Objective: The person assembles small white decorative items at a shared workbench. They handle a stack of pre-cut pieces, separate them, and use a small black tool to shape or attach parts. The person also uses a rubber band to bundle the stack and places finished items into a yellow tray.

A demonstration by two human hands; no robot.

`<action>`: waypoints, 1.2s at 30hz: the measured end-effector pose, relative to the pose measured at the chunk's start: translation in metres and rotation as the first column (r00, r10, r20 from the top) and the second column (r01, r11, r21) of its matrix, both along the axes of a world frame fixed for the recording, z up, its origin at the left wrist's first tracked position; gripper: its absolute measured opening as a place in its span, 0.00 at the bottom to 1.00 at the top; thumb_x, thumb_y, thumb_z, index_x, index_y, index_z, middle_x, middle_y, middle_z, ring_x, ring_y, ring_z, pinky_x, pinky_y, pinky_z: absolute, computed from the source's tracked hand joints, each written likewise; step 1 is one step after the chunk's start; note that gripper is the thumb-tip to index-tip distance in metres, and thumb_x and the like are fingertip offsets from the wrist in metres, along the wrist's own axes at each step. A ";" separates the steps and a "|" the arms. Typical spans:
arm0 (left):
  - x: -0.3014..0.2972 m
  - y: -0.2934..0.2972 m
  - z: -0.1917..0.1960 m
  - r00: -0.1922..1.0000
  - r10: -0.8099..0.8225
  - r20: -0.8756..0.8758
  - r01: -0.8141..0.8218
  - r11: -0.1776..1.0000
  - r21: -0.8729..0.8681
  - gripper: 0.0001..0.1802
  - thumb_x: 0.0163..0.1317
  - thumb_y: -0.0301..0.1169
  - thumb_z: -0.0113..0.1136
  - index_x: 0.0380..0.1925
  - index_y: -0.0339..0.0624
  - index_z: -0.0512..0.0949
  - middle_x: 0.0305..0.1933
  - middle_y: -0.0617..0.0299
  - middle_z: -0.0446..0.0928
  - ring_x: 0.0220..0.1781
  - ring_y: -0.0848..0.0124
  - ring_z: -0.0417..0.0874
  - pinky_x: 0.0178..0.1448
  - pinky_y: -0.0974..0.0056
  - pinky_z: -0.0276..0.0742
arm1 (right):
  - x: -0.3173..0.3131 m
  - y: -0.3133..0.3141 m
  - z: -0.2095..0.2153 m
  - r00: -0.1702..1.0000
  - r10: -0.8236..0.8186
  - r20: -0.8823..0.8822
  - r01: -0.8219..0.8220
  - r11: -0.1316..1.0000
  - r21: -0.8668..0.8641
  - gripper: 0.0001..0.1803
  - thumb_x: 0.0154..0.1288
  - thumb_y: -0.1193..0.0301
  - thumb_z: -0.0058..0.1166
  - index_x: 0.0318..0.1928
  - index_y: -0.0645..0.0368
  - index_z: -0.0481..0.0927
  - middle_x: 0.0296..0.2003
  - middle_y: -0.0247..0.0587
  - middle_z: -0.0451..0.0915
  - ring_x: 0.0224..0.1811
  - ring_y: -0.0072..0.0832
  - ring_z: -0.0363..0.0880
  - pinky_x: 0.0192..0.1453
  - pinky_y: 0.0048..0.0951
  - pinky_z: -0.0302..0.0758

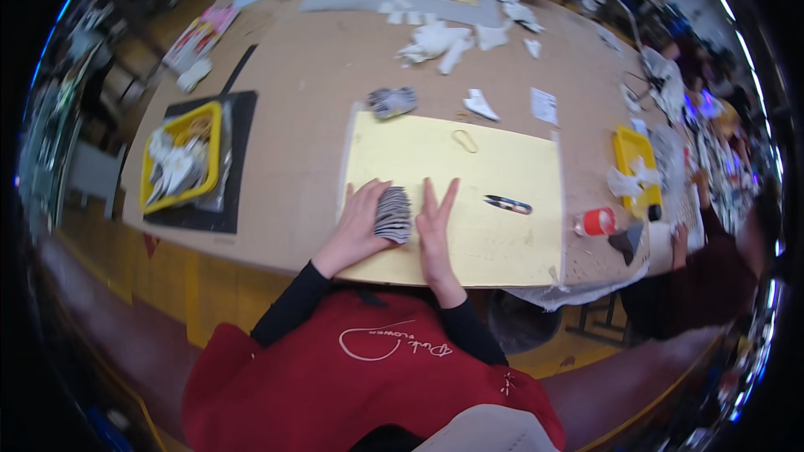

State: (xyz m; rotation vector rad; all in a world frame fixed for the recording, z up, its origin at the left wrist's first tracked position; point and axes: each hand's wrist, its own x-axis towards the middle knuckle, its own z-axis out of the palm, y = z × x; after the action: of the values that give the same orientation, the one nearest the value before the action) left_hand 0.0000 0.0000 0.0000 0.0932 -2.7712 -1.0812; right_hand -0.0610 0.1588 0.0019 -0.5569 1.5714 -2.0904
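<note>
1. The left hand point(362, 222), partly closed, clasped a ridged, layered grey stack point(393, 216) over the flat yellow sheet point(494, 247).
2. The right hand point(434, 234) was open and empty just beside it, two fingers parted.

Looks like a busy, shared workshop. Has a broad table point(285, 100) strewn with white scraps point(435, 40) and set with snips point(507, 204), yellow trays point(215, 146) and bottles point(598, 222). Shows other people point(712, 293) at the right and far edges, and crowded, blurred clutter point(708, 105) beyond on the right.
</note>
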 end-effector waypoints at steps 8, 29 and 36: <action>0.008 -0.011 -0.009 0.998 0.040 -0.054 -0.037 0.998 0.048 0.52 0.47 0.44 0.74 0.68 0.39 0.54 0.69 0.44 0.60 0.74 0.50 0.59 0.79 0.37 0.37 | 0.008 -0.020 0.018 0.949 0.178 0.261 -0.118 0.966 -0.231 0.50 0.70 0.72 0.49 0.76 0.46 0.24 0.76 0.53 0.43 0.79 0.40 0.43 0.78 0.39 0.47; 0.016 -0.009 0.004 1.000 0.019 0.019 -0.018 0.999 -0.040 0.56 0.48 0.37 0.70 0.72 0.34 0.46 0.74 0.41 0.52 0.78 0.45 0.47 0.77 0.34 0.29 | 0.024 -0.025 0.005 0.975 0.168 0.143 -0.146 0.977 -0.152 0.52 0.72 0.59 0.47 0.74 0.50 0.18 0.78 0.50 0.33 0.79 0.43 0.39 0.79 0.39 0.43; 0.017 -0.016 -0.007 0.999 0.015 0.034 -0.018 0.995 0.096 0.48 0.46 0.29 0.68 0.69 0.37 0.56 0.63 0.47 0.62 0.70 0.48 0.61 0.77 0.38 0.44 | 0.018 -0.021 0.002 0.971 0.239 -0.020 -0.239 0.971 0.024 0.50 0.66 0.64 0.57 0.76 0.57 0.36 0.76 0.54 0.41 0.78 0.45 0.42 0.78 0.42 0.47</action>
State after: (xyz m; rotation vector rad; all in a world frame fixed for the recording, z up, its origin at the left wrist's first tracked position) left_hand 0.0167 -0.0157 -0.0075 0.1467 -2.7413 -1.2202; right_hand -0.0432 0.1379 0.0038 -0.7262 1.4576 -1.8911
